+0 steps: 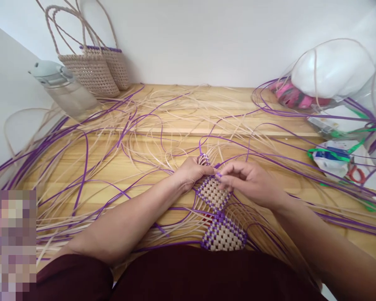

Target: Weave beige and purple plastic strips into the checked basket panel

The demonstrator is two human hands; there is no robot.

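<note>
A woven piece point(213, 193) of beige and purple strips lies in front of me, made of diamond-shaped panels joined at their corners. Its lower panel point(224, 236) reaches my shirt. Loose strips fan out from both sides. My left hand point(194, 172) is closed on the upper edge of the weave, thumb pressed on top. Close by on the right, my right hand point(246, 180) pinches a purple strip point(218, 175) at the top of the panel between thumb and fingertips. The exact ends of the strips under my fingers are hidden.
Long purple and beige strips spread across the wooden table point(106, 161). Two woven bags point(87, 69) and a water bottle point(65, 90) stand at the back left. A white bag point(332, 71), a pink bundle point(290, 95), plastic packets point(330, 163) and a red ring point(357, 174) lie right.
</note>
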